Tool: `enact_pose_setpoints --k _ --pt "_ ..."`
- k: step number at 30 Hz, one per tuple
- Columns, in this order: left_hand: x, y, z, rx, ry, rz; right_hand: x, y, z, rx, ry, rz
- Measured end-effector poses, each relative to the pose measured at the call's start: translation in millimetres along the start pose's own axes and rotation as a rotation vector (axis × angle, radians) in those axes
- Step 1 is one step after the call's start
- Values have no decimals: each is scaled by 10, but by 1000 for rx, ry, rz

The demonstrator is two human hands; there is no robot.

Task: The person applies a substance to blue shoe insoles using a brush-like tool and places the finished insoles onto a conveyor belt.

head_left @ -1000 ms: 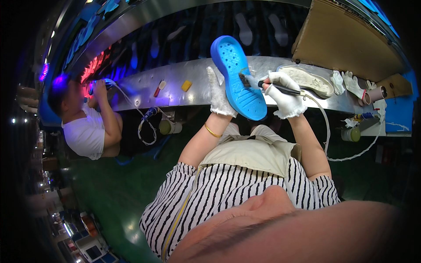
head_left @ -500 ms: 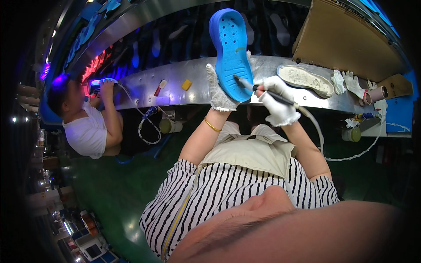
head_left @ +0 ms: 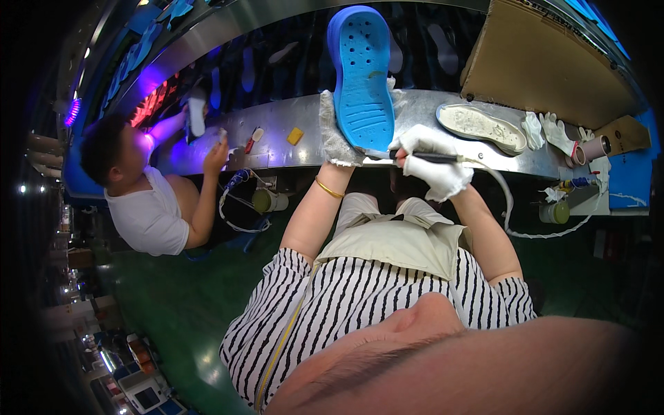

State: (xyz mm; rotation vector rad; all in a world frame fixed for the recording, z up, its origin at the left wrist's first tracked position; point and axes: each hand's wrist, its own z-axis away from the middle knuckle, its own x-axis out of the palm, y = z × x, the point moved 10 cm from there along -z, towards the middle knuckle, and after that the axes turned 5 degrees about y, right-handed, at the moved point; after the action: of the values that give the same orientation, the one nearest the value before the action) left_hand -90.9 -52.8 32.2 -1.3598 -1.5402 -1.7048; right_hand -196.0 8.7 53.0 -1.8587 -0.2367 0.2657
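Observation:
A blue shoe sole, with round holes at the toe end and grooves at the heel, stands toe-away above the metal bench edge. My left hand, in a whitish knit glove, grips the sole along its left side; some of its fingers are hidden behind it. My right hand, gloved in white with bare fingertips showing, is closed around a black pen-shaped tool that has a pale cord. The tool's metal tip lies at the near rim of the heel.
On the bench are a yellow block, a small red-handled brush, a white sole and spare gloves. A cardboard box stands back right. At left sits a co-worker holding a pale sole. Dark moulded racks run behind.
The tool's tip has shifted from the grooved heel surface to the heel's near rim. The blue sole has risen slightly farther away. The co-worker's hands have separated, and a pale sole now shows.

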Motion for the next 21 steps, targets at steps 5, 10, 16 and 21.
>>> enact_pose_setpoints --k 5,10,16,21 --pt "23 14 -57 -61 -9 31 -113 17 -18 6 94 27" --pt "28 44 -118 -167 -78 149 95 209 148 146 -68 -259" --pt "69 73 -133 -217 -27 25 -89 8 87 107 39 -31" --pt "123 -53 -139 -301 -35 5 4 -454 -82 -413 40 167"
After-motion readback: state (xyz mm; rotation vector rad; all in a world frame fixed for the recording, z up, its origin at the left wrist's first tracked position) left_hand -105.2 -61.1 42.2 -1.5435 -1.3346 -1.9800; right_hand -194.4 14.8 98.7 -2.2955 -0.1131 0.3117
